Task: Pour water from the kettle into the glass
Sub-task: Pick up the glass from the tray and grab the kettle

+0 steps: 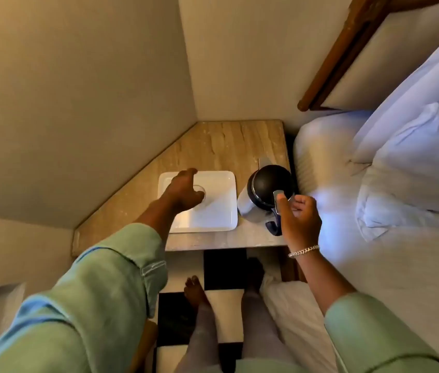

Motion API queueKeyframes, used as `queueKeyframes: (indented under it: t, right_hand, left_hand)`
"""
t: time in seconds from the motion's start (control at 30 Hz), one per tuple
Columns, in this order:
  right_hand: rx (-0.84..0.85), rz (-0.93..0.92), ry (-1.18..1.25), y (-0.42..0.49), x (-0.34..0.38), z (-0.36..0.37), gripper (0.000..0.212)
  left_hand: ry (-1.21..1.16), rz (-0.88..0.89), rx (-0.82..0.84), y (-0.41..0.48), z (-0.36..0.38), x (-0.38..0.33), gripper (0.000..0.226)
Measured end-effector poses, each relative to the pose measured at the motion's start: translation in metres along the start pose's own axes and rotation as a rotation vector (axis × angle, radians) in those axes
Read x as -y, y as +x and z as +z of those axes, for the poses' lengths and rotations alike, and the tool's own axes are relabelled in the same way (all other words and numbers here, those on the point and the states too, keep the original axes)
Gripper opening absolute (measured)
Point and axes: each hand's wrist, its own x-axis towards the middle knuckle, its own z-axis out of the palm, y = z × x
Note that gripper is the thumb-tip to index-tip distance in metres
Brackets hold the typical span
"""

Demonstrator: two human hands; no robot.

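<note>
A steel kettle (262,193) with a black lid and dark handle stands upright on the right side of a small wooden table (221,146). My right hand (297,219) hovers at its handle with fingers apart, thumb touching the lid lever. A clear glass (202,194) stands on a white tray (213,208) left of the kettle. My left hand (183,191) curls over the glass and hides most of it. Whether the fingers grip the glass is unclear.
The table sits in a wall corner (191,84). A bed (387,184) with white pillows lies close on the right. My bare feet (197,292) stand on a black-and-white checkered floor below the table's front edge.
</note>
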Motion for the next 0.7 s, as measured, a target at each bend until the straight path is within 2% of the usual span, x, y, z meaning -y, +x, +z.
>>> queueKeyframes:
  t: [0.17,0.27,0.4,0.53,0.63,0.7]
  right_hand:
    - [-0.142,0.076,0.11,-0.003,-0.022,0.016,0.023]
    - [-0.115,0.108,0.228,0.0,-0.027,0.021,0.02]
    - [-0.023,0.162,0.33,0.0,-0.039,0.029,0.022]
    - [0.086,0.181,0.38,0.007,-0.058,0.028,0.029]
    - [0.2,0.195,0.41,0.013,-0.065,0.028,0.043]
    - [0.254,0.225,0.441,0.018,-0.07,0.028,0.042]
  left_hand:
    - [-0.162,-0.137,-0.062,0.011,0.037,0.03,0.088]
    - [-0.274,-0.18,-0.127,0.02,0.049,0.038,0.099]
    - [-0.342,-0.234,-0.086,0.036,0.066,0.05,0.111]
    - [-0.368,-0.26,-0.095,0.046,0.08,0.06,0.105]
    - [-0.438,-0.254,-0.195,0.051,0.092,0.062,0.094]
    - [-0.459,-0.231,-0.277,0.053,0.099,0.062,0.081]
